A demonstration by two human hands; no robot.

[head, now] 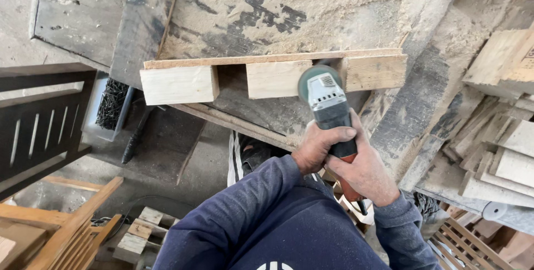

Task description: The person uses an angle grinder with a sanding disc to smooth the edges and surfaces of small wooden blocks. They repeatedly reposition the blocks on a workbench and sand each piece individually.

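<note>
Both hands are clamped on one grinder point(329, 115). The left hand point(318, 146) wraps the dark neck from the left, thumb over the top, and the right hand point(364, 171) grips the red handle just behind it, so both grips are clenched on the tool. The round disc end sits right against the middle block point(273, 79) of a wooden piece point(267, 58), at that block's right edge, in the gap before the right block point(375, 72).

That wooden piece is one thin strip on top with three blocks under it: left block point(178, 84), middle, right. It lies on a table point(289, 8) covered in sawdust, with dark patches showing through.

Stuff around: one clear tub of dark screws point(113, 104) sits left of the left block, close to the table's edge. Below it a black tool handle point(134, 136) lies on a lower dark shelf. A dark slatted frame point(39, 125) takes up the far left. Lighter wooden frames point(61, 225) sit bottom left, with a small pallet-like piece point(139, 236) next to them. On the right there's a messy pile of boards point(500, 147), too many and too overlapped to count. Nothing sits between the grinder and the blocks; the only thing crowding the hands is the scrap pile on the right, which stays apart from them.
</note>
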